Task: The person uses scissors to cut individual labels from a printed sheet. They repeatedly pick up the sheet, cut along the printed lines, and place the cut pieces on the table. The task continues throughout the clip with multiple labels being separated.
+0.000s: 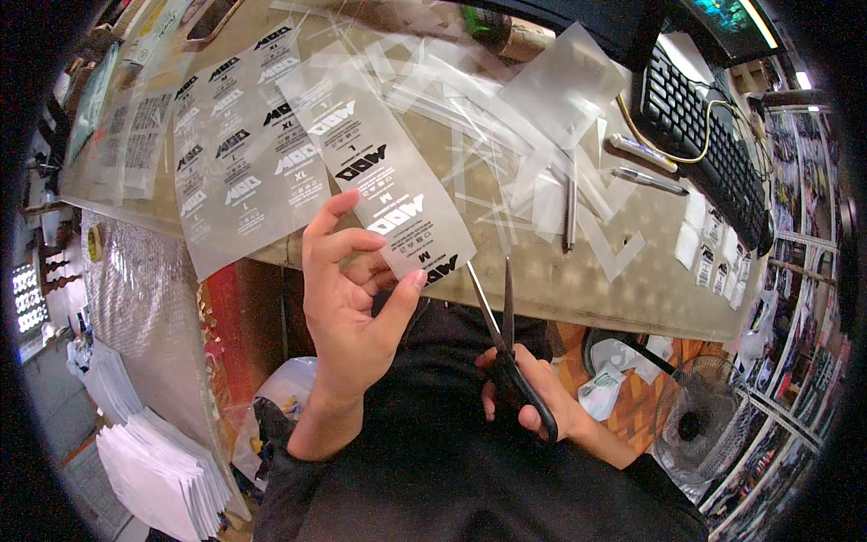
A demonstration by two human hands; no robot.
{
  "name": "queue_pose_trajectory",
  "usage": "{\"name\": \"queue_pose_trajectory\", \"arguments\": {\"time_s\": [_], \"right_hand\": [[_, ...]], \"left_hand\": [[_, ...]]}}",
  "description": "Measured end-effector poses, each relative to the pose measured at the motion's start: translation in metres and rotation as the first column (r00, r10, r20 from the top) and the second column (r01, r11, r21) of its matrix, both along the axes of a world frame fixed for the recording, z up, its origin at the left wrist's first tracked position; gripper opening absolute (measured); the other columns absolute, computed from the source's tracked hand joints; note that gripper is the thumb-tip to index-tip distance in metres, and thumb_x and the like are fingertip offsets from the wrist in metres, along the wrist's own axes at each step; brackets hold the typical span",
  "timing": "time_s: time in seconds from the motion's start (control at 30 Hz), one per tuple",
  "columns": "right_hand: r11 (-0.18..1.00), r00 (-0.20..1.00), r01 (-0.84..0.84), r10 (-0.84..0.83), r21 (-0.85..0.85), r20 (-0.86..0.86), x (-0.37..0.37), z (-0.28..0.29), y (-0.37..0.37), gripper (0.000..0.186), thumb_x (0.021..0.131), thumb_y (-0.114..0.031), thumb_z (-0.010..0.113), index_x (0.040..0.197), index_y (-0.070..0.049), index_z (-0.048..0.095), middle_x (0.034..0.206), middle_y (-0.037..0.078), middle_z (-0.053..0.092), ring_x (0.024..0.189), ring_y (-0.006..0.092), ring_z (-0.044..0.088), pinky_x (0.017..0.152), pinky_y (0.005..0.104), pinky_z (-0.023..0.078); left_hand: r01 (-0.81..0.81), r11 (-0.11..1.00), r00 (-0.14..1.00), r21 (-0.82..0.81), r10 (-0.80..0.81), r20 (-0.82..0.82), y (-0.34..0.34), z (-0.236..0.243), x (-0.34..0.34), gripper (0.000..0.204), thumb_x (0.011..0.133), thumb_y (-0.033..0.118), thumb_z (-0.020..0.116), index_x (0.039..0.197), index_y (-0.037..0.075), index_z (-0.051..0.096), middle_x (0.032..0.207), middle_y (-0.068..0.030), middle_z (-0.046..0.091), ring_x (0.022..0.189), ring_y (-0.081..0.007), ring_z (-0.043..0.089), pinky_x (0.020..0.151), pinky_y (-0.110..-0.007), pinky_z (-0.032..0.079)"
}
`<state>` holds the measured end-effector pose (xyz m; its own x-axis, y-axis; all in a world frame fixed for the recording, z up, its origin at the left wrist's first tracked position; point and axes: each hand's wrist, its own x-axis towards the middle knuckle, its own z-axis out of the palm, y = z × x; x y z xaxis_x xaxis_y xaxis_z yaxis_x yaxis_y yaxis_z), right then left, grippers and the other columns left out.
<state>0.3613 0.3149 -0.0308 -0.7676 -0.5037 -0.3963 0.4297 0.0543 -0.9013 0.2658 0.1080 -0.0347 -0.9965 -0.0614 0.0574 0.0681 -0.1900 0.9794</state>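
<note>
My left hand (348, 312) pinches the near end of a translucent film strip (411, 185) printed with black and white labels, its thumb on the lower corner. The strip slants up and away over the table, partly covering a larger printed film sheet (206, 194). In my right hand (551, 406) is a pair of black-handled scissors (508, 303). Their blades stand apart and point away from me, one tip close to the strip's lower right corner. A thin clear offcut (502, 221) lies just beyond the other tip.
Clear film scraps (533, 185) litter the table (623, 303). To the right are a keyboard (700, 135), a silver pen (650, 181), a marker (641, 152) and small white labels (713, 248). A fan (700, 420) stands below right; stacked white paper (163, 474) sits below left.
</note>
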Motion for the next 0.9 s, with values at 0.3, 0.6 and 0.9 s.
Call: {"name": "queue_pose_trajectory", "arguments": {"time_s": [0.3,0.6,0.9], "right_hand": [[0.994,0.989,-0.098,0.101,-0.040,0.105,-0.011,0.004,-0.015,0.087,0.075,-0.071,0.049,0.124,-0.002,0.035,0.077,0.008,0.058,0.072,0.0205,0.060,0.068,0.0321,0.047],[0.995,0.996,-0.093,0.093,0.020,0.011,-0.019,0.004,-0.024,0.088,0.075,-0.071,0.049,0.123,0.001,0.034,0.075,0.008,0.056,0.069,0.0216,0.058,0.064,0.0327,0.045],[0.995,0.999,-0.031,0.033,0.091,-0.021,-0.021,-0.001,-0.030,0.087,0.073,-0.072,0.050,0.119,0.001,0.038,0.067,0.006,0.056,0.060,0.0186,0.058,0.055,0.0292,0.046]], "left_hand": [[-0.106,0.989,0.993,0.103,0.101,0.057,-0.017,0.005,0.024,0.048,0.074,-0.016,0.057,0.113,0.001,0.035,0.125,-0.0163,0.037,0.098,-0.0217,0.059,0.078,-0.028,0.053],[0.143,0.989,0.944,0.046,-0.150,0.292,-0.013,0.001,0.021,0.026,0.077,-0.010,0.059,0.102,-0.004,0.053,0.096,-0.0086,0.057,0.084,-0.0109,0.056,0.075,-0.024,0.047],[0.245,0.967,0.909,0.069,-0.254,0.331,-0.010,0.003,0.016,0.031,0.072,-0.012,0.063,0.099,-0.002,0.051,0.094,-0.0073,0.057,0.088,-0.0127,0.057,0.079,-0.025,0.046]]}}
